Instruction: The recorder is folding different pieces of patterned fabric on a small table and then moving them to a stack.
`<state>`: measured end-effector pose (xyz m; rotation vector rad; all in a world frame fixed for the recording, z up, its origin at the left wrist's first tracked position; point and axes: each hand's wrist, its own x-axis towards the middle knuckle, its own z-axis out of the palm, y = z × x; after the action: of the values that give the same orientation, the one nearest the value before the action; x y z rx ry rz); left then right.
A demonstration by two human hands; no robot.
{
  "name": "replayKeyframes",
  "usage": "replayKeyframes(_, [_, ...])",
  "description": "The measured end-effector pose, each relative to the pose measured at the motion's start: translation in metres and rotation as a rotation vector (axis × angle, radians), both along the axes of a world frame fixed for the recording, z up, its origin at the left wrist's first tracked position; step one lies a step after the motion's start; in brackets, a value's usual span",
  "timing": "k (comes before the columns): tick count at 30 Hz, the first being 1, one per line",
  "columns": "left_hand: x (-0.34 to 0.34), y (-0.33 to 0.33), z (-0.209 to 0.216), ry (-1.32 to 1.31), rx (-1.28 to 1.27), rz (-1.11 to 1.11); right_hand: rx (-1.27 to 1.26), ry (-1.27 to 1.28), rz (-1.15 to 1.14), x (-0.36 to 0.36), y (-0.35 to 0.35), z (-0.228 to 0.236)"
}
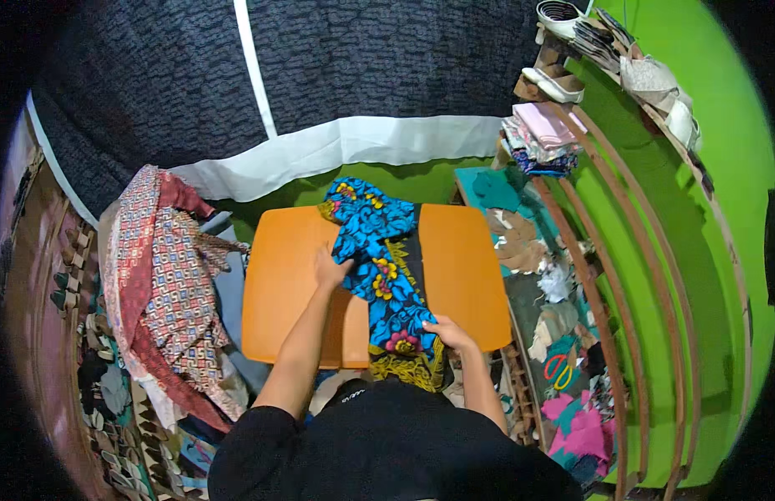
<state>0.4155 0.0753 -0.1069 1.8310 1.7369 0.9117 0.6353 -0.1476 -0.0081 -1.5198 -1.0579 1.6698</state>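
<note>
A blue floral cloth [375,219] with yellow and pink flowers and a black and yellow border lies bunched lengthwise over the orange tabletop [462,267]. Its lower end hangs over the near edge, close to my body. My left hand [330,269] rests at the cloth's left side, fingers stretched out and the thumb side touching the fabric. Lower down on the right, my right hand [451,332] pinches the cloth's edge, thumb on top. The fingers under the fabric are hidden.
A red and cream patterned cloth [183,292] is draped left of the table. On the right, a low surface holds fabric scraps [521,242] and scissors [559,370]. Folded cloths [544,134] sit by wooden rails [629,250]. A dark curtain [387,67] hangs behind.
</note>
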Motion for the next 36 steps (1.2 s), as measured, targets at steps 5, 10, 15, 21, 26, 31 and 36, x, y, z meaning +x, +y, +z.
replayKeyframes(5, [0.017, 0.049, 0.005, -0.287, -0.127, 0.147, 0.129, 0.051, -0.176, 0.092, 0.007, -0.046])
replayKeyframes(10, [-0.072, 0.128, 0.016, -0.579, 0.230, 0.386, -0.135, 0.681, -0.428, 0.164, 0.066, -0.055])
replayKeyframes(15, [-0.102, 0.128, 0.133, -1.370, 0.120, 0.277, 0.148, 0.832, -0.648, 0.251, 0.112, -0.021])
replayKeyframes(21, [-0.121, 0.030, 0.177, -1.354, 0.250, 0.314, 0.316, 0.557, -0.696, 0.234, 0.066, 0.039])
replayKeyframes(26, [-0.108, -0.111, 0.026, -1.530, -0.346, 0.439, -0.069, -0.069, -0.454, 0.178, -0.024, -0.051])
replayKeyframes(31, [-0.096, -0.198, -0.033, -1.004, -0.624, 0.313, -0.092, 0.033, -0.336, 0.067, -0.044, 0.008])
replayKeyframes(36, [-0.078, -0.199, 0.035, -0.365, 0.070, 0.099, 0.598, -0.088, -0.492, 0.000, 0.042, -0.022])
